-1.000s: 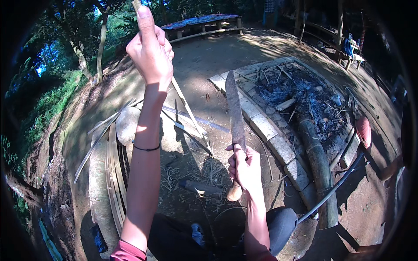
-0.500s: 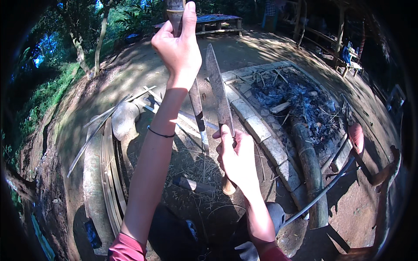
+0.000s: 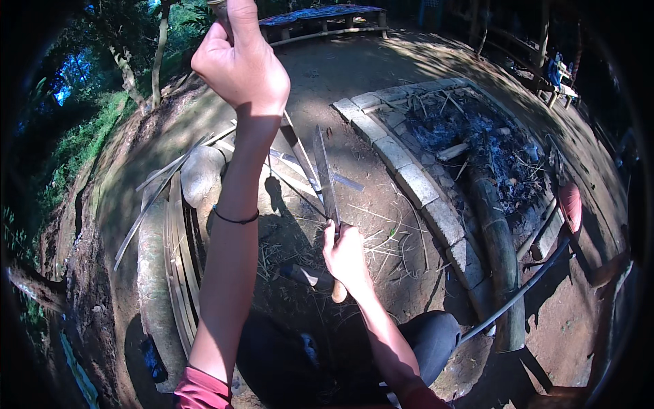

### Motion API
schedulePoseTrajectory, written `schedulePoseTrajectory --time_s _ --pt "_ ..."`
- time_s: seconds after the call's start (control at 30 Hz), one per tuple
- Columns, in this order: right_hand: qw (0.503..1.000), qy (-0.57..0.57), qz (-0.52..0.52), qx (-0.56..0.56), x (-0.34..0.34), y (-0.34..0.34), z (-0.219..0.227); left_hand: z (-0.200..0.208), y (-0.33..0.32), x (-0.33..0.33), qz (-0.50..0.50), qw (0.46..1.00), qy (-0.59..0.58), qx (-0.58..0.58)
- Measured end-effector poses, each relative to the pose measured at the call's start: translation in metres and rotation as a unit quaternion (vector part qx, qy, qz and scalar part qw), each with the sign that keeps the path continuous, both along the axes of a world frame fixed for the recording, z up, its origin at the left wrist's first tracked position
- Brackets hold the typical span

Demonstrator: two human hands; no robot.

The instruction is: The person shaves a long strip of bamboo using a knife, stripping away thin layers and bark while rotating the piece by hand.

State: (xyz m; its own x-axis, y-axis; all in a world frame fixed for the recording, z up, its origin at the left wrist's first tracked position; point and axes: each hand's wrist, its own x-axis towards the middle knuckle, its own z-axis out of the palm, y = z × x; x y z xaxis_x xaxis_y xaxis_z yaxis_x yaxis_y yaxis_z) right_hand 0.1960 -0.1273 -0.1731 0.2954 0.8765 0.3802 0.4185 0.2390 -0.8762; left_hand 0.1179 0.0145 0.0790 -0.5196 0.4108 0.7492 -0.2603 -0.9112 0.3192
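Raised at the upper left of centre, my left hand (image 3: 246,71) is closed around a long, narrow piece of split bamboo (image 3: 300,148). Its top sticks out above my fist, while its lower part slants down behind my wrist towards the blade. A machete (image 3: 324,167) with a long grey blade and a pale wooden handle points away from me. My right hand (image 3: 349,258) grips it where blade meets handle, the handle's butt showing below the fist. The bamboo's lower end lies close to the blade; whether they touch I cannot tell.
To the right is a stone-edged fire pit (image 3: 417,184) with ash and a thick bamboo pole (image 3: 501,262). At left lie a log (image 3: 151,273), several split strips (image 3: 178,273) and a pale stone (image 3: 202,176). A dark object (image 3: 303,275) rests among shavings. A low bench (image 3: 327,33) stands behind.
My left hand has moved left and up with the bamboo. My right hand has come down and left with the machete, its blade lower. The view has shifted slightly.
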Motion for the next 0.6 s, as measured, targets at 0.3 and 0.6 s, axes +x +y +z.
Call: schedulePoseTrajectory --time_s 0.3,0.6 --pt "0.997 -0.035 0.042 -0.049 -0.033 -0.036 0.003 -0.005 -0.071 -0.014 0.072 0.993 0.038 -0.087" --pt "0.997 -0.004 0.065 -0.03 -0.049 -0.034 -0.01 -0.013 -0.084 -0.06 0.183 0.975 0.085 -0.09"
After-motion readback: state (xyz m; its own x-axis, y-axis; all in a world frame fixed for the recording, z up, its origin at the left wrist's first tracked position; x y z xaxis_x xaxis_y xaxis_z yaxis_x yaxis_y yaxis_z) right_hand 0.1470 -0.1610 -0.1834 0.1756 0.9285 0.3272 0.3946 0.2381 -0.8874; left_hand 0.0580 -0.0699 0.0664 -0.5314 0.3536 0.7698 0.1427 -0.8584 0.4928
